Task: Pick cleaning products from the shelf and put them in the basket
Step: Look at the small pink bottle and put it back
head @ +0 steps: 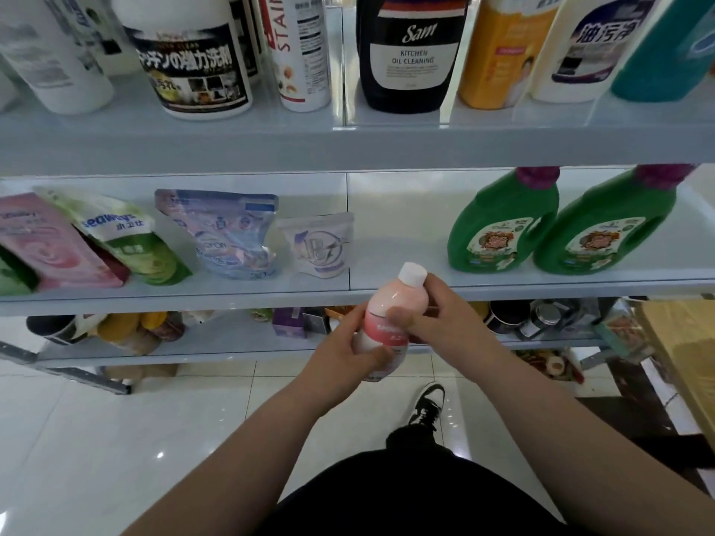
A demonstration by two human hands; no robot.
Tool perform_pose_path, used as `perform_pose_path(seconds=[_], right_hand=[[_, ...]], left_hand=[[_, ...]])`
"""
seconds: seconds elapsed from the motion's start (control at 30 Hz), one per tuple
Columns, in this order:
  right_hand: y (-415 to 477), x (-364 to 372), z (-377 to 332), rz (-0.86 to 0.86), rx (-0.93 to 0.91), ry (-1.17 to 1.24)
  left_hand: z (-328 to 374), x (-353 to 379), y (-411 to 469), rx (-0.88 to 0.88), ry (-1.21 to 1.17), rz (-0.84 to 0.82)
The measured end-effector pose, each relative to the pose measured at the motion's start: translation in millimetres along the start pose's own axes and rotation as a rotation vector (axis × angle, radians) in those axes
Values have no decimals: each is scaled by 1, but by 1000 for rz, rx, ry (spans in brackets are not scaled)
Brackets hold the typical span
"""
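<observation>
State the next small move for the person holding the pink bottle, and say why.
Probably lower the pink bottle toward the basket, which is out of view. The left hand and right hand both grip it in front of the shelf, so the pick looks done.

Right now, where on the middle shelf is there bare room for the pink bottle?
The pale middle shelf lies bare between the small white pouch and the left green handled jug, likely room for the pink white-capped bottle. Left of that, soft pouches stand packed; the upper shelf is crowded with bottles.
</observation>
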State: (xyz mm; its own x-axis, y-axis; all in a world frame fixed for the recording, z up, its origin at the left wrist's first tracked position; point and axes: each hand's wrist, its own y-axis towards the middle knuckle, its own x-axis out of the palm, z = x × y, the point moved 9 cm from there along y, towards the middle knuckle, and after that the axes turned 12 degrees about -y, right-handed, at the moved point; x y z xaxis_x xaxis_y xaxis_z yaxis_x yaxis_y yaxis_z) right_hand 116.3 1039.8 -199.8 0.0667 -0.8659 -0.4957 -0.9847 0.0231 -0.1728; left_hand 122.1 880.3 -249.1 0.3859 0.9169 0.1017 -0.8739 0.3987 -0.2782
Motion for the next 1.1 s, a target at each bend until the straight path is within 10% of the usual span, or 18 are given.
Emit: perform_pose_path(seconds=[0.33, 0.6, 1.1], right_hand=[[94, -41, 29, 83, -6, -126], [168, -49, 36, 81, -68, -217], [173, -22, 35, 58, -43, -275]], left_hand=[[0, -7, 108, -39, 585, 138], [-42, -12, 145, -136, 1254, -105], [-48, -10, 122, -143, 1284, -133]])
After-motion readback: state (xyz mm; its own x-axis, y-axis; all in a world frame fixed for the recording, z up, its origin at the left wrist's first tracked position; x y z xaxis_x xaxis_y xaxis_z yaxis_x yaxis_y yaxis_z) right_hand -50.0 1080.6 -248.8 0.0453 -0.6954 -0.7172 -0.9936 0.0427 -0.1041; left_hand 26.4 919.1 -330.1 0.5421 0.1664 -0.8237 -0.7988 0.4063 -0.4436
